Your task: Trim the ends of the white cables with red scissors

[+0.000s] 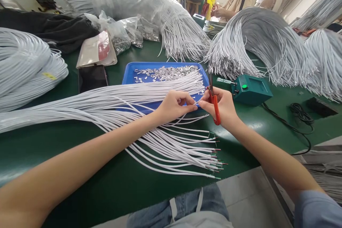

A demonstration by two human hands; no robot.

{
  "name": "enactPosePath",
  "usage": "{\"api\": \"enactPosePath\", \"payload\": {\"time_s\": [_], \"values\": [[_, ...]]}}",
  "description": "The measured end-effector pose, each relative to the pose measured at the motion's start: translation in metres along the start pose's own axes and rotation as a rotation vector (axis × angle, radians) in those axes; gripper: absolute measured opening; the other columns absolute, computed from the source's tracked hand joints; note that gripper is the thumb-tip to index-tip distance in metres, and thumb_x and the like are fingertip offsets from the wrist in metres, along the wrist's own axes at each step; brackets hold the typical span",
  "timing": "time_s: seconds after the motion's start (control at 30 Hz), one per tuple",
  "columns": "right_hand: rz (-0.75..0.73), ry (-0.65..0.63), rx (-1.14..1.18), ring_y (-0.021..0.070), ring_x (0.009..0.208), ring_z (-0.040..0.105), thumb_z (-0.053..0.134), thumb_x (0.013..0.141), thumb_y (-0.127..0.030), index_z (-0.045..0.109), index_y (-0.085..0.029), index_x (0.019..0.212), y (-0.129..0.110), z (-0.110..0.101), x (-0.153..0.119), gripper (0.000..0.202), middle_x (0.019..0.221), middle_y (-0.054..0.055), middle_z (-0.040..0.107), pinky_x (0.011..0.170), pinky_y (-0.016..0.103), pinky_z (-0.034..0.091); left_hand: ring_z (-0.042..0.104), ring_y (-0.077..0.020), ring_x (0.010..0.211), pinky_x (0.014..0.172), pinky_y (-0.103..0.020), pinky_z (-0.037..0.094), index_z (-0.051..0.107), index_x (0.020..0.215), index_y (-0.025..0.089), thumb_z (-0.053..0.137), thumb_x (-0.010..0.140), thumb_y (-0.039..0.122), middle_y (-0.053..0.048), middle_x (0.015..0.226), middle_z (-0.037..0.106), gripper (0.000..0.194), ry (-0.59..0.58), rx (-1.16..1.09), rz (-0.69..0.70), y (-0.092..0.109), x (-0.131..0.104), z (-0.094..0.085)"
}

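My left hand [173,106] is closed in a pinch near the end of a thin white cable, over the front right of a blue tray [128,73]. My right hand [224,108] meets it there, thumb and finger at the cable tip. Scissors with orange handles [216,110] hang in that same right hand, blades pointing up and away. Small silvery metal pieces [168,73] lie scattered in the tray. A bundle of white cables [149,91] rests across it. Nearer me, other white cables [176,149] fan out, several with red and green wire ends.
A teal box with a green button [244,86] stands right of the tray, its black cord [288,124] trailing off. Large grey cable bundles [278,39] and a coil [24,67] surround the work area. A phone [92,79] lies left. Another person's hand [220,12] shows behind.
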State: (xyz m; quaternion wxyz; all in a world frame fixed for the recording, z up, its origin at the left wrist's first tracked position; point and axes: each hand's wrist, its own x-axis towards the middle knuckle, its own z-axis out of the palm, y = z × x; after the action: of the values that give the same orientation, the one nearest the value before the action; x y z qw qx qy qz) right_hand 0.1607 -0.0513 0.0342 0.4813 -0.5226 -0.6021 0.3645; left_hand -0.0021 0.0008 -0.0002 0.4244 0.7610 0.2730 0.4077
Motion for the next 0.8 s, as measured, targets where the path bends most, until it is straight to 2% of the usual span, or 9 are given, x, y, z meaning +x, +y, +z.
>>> {"api": "enactPosePath", "payload": {"time_s": [0.2, 0.3, 0.43, 0.57, 0.67, 0.8], "values": [[0.071, -0.031, 0.091, 0.0101, 0.056, 0.047, 0.071, 0.059, -0.024, 0.053, -0.018, 0.061, 0.0040, -0.0012, 0.0017, 0.019, 0.058, -0.004, 0.054, 0.056, 0.025, 0.040, 0.038, -0.0055, 0.049, 0.047, -0.020, 0.032, 0.063, 0.061, 0.013, 0.073, 0.071, 0.027, 0.000, 0.057, 0.060, 0.020, 0.012, 0.026, 0.006, 0.0005, -0.0014, 0.0007], [0.018, -0.018, 0.082, 0.0112, 0.060, 0.052, 0.067, 0.062, -0.021, 0.055, -0.018, 0.062, 0.0059, -0.0029, 0.0033, 0.013, 0.063, -0.003, 0.058, 0.062, 0.026, 0.044, 0.040, -0.0060, 0.050, 0.049, -0.020, 0.033, 0.065, 0.063, 0.012, 0.072, 0.073, 0.027, 0.000, 0.058, 0.061, 0.019, 0.008, 0.009, 0.001, 0.0015, -0.0015, 0.0002], [-0.064, 0.019, 0.101, 0.0168, 0.077, 0.063, 0.063, 0.067, -0.021, 0.054, -0.019, 0.066, 0.0069, -0.0064, 0.0055, 0.010, 0.077, 0.002, 0.068, 0.075, 0.031, 0.050, 0.047, -0.0083, 0.053, 0.051, -0.021, 0.037, 0.067, 0.067, 0.012, 0.067, 0.075, 0.027, -0.002, 0.062, 0.063, 0.017, -0.043, -0.029, -0.020, 0.0006, -0.0003, -0.0021], [-0.091, -0.064, 0.104, 0.0197, 0.085, 0.065, 0.063, 0.068, -0.023, 0.053, -0.020, 0.069, 0.0059, -0.0069, 0.0062, 0.011, 0.088, 0.005, 0.071, 0.078, 0.035, 0.051, 0.054, -0.0106, 0.059, 0.057, -0.021, 0.041, 0.064, 0.063, 0.012, 0.059, 0.080, 0.024, -0.003, 0.063, 0.064, 0.021, -0.119, -0.048, 0.015, -0.0007, 0.0010, -0.0038], [-0.108, -0.108, 0.080, 0.0193, 0.083, 0.064, 0.063, 0.069, -0.024, 0.051, -0.021, 0.068, 0.0050, -0.0050, 0.0052, 0.012, 0.086, 0.004, 0.071, 0.075, 0.034, 0.052, 0.052, -0.0099, 0.056, 0.056, -0.021, 0.040, 0.063, 0.063, 0.013, 0.056, 0.082, 0.024, -0.002, 0.060, 0.062, 0.023, -0.150, -0.043, 0.032, -0.0004, 0.0015, -0.0041], [-0.142, -0.094, 0.048, 0.0166, 0.073, 0.061, 0.063, 0.068, -0.021, 0.050, -0.022, 0.068, 0.0078, -0.0034, 0.0046, 0.013, 0.077, 0.002, 0.068, 0.071, 0.033, 0.052, 0.049, -0.0089, 0.053, 0.055, -0.020, 0.039, 0.062, 0.062, 0.013, 0.056, 0.082, 0.025, -0.001, 0.058, 0.060, 0.024, -0.170, -0.037, 0.044, 0.0001, 0.0016, -0.0035]]}}
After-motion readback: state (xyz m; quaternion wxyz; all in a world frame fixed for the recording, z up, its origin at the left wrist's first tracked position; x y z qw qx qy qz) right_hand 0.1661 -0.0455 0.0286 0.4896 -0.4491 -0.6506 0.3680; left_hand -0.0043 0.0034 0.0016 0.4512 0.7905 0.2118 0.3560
